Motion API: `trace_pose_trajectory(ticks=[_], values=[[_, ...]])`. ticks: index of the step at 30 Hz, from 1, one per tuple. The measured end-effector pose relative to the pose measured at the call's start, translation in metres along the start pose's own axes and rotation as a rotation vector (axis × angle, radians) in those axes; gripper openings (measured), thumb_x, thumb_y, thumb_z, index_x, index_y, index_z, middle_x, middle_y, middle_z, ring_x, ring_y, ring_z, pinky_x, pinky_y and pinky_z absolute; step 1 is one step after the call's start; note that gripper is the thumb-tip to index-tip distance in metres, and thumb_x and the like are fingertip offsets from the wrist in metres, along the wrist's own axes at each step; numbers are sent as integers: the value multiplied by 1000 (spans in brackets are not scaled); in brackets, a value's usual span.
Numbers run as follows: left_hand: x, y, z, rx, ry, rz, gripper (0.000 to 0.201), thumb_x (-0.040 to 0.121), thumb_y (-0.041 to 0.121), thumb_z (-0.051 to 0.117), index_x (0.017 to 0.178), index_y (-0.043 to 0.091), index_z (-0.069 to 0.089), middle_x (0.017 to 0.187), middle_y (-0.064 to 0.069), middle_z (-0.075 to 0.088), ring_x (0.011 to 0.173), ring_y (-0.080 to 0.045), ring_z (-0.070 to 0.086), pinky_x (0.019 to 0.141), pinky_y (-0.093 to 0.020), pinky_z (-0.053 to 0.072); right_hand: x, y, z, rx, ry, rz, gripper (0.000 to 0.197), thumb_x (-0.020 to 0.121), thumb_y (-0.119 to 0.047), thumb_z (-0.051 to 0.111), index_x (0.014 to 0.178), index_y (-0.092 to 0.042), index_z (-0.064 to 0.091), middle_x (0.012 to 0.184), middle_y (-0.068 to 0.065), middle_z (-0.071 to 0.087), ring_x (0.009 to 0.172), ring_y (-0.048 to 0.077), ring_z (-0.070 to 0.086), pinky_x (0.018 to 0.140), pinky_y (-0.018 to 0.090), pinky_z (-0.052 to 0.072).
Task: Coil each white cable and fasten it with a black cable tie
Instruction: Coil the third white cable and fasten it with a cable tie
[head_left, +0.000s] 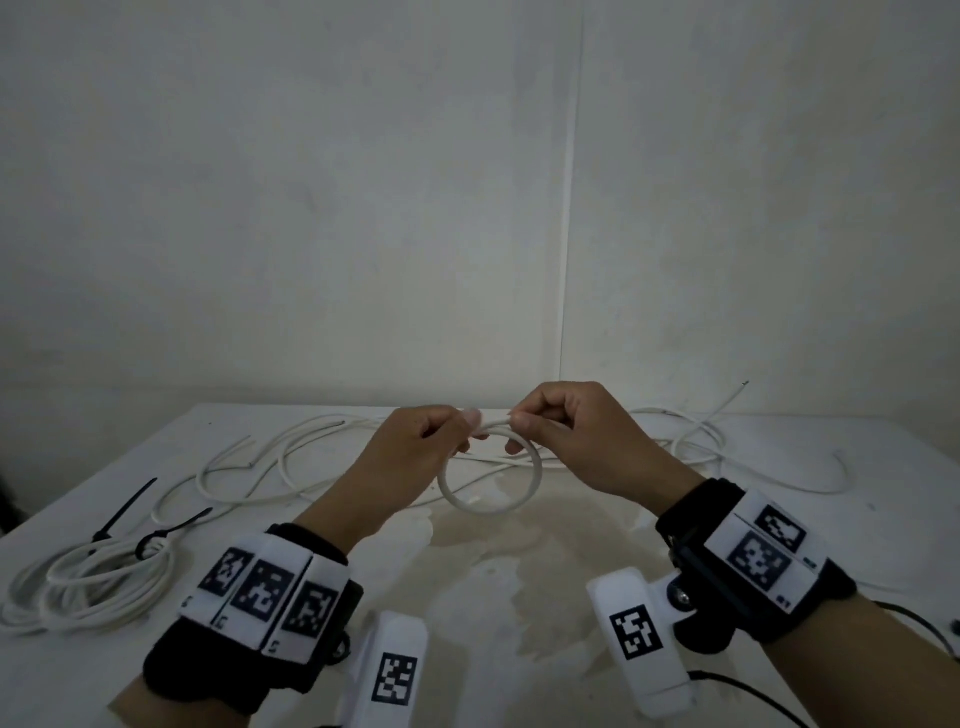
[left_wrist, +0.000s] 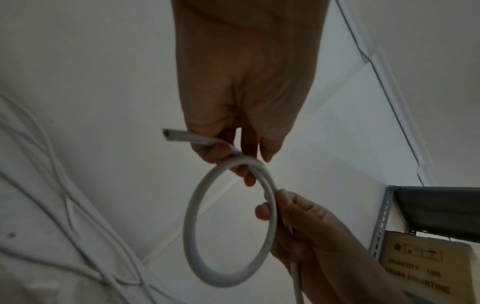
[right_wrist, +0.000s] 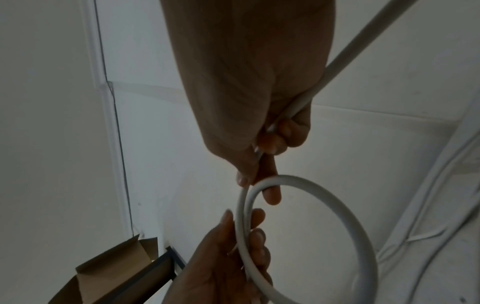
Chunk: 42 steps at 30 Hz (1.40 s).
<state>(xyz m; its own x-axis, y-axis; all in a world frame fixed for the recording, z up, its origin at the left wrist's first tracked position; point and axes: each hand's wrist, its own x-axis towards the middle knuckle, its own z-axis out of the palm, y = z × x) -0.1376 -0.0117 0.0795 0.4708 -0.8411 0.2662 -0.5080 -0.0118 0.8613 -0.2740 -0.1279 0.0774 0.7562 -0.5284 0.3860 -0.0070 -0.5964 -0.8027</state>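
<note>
**First loop of a white cable held over a stained white table**

Both hands meet above the middle of the table (head_left: 519, 597); the left hand (head_left: 415, 447) pinches the white cable (head_left: 488, 506) near its cut end, and the right hand (head_left: 566, 436) has its fingers curled round the same cable where the single loop closes. The loop hangs below the knuckles, clear of the surface.

The tabletop is white, with a large brownish stain spreading at 6 o'clock from the loop — it runs toward the wrists. Loose cables (head_left: 291, 457) sprawl across the table from 9 to 3 o'clock behind the hands; one end lifts off the surface at 2 o'clock. At 8 o'clock lies a finished coil (head_left: 88, 587), bound by a black cable tie (head_left: 166, 532); a second tie (head_left: 122, 512) sits just beside it.

The room is dim; pale walls (head_left: 311, 208) meet in a corner behind the table. The wrist views show a metal shelf frame (left_wrist: 384, 216) with a cardboard box (left_wrist: 428, 271) — its print is blurred.
</note>
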Motion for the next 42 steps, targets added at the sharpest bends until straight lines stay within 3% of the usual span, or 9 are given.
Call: trace_pose_trajectory(ticks=[3, 8, 13, 18, 24, 29, 34, 37, 42], values=[[-1, 1, -11, 23, -71, -65, 35, 97, 21, 39, 81, 14, 69, 63, 9, 54, 51, 1, 45, 43, -5, 32, 0, 1, -6, 8, -2, 46, 16, 89, -9, 56, 74, -13, 61, 69, 0, 70, 53, 7, 58, 57, 18, 47], [-2, 2, -27, -220, -212, -232, 21, 92, 8, 50, 87, 4, 69, 71, -5, 65, 62, -8, 61, 63, -17, 55, -1, 2, -7, -18, 22, 80, 15, 89, -9, 57, 74, -12, 60, 69, 2, 70, 53, 11, 59, 54, 17, 45], [-6, 3, -31, -364, -221, -298, 11, 82, 1, 57, 75, 0, 65, 59, -6, 69, 52, -11, 65, 52, -19, 54, -2, 1, -3, -12, 71, 62, 16, 87, -11, 59, 71, -14, 60, 63, -2, 69, 62, 20, 65, 60, 30, 54], [-10, -1, -23, -556, -210, -316, 22, 70, 18, 59, 80, -2, 63, 54, -4, 62, 45, -8, 58, 50, -18, 53, -3, 0, -5, -4, 81, 71, 15, 88, -11, 59, 73, -12, 59, 65, 1, 69, 57, 15, 65, 56, 25, 53], [-9, -4, -23, -512, -277, -323, 12, 86, 7, 53, 83, 0, 62, 58, -2, 62, 50, -7, 59, 57, -22, 56, -4, -2, -9, -8, -9, 122, 12, 89, -11, 56, 77, -11, 56, 74, 5, 71, 53, 9, 60, 51, 15, 45], [-11, -8, -18, -635, -259, -315, 26, 70, 19, 55, 87, 4, 67, 61, -2, 65, 54, -8, 62, 57, -21, 56, -3, -3, -12, -65, 30, 88, 14, 88, -12, 58, 75, -11, 57, 74, 6, 71, 58, 13, 62, 64, 30, 53], [-14, -13, -7, -588, -337, -308, 29, 69, 26, 57, 89, 8, 64, 82, -1, 73, 76, -15, 69, 69, -25, 58, -3, 0, -9, -117, 49, 51, 14, 87, -13, 60, 72, -14, 58, 73, 9, 70, 66, 22, 66, 70, 39, 55], [-17, -6, 1, -626, -387, -298, 25, 70, 25, 54, 82, 5, 63, 64, -2, 65, 61, -13, 66, 68, -30, 59, -5, 1, -6, -98, 48, 56, 15, 87, -13, 60, 72, -15, 57, 74, 9, 70, 61, 15, 64, 68, 37, 54], [-14, -6, 12, -471, -161, -185, 17, 78, 7, 64, 62, 5, 57, 47, 3, 46, 43, -6, 46, 54, -23, 55, -6, 0, -8, -21, 13, 133, 13, 90, -15, 56, 77, -12, 54, 73, 2, 70, 48, 13, 59, 50, 23, 46]])
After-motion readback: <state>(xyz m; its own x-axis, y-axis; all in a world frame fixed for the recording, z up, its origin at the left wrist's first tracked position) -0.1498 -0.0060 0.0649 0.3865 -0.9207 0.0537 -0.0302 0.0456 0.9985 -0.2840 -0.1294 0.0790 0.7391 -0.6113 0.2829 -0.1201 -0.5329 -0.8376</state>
